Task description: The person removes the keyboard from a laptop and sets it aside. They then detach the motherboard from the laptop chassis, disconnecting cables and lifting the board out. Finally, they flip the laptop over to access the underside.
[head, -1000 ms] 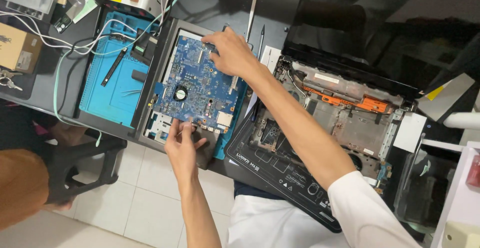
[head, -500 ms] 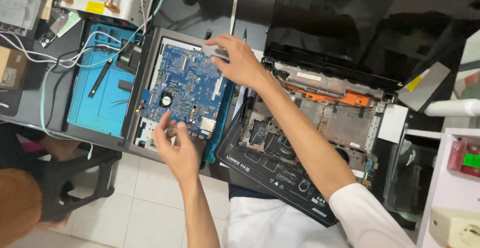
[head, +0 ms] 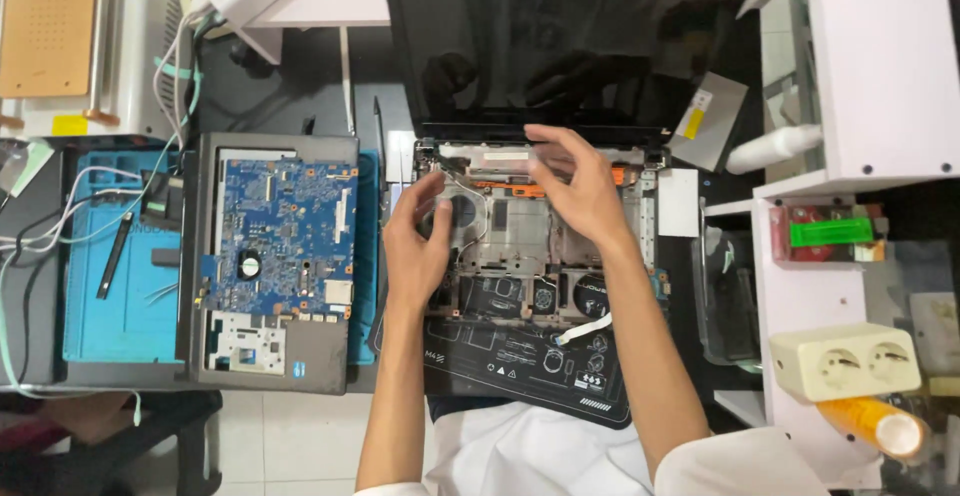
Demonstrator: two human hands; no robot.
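Both hands had left the blue motherboard point(head: 282, 236) (now untouched at the worktop's left); left hand point(head: 418, 241) and right hand point(head: 580, 188), fingers loosely spread and grasping nothing, met over the opened laptop chassis point(head: 520, 241).

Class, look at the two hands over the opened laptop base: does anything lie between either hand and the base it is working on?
Nothing visible does. The left hand rests directly on the opened laptop base by its round fan, and the right hand hovers over the base's rear edge near the screen hinge, with no object between.
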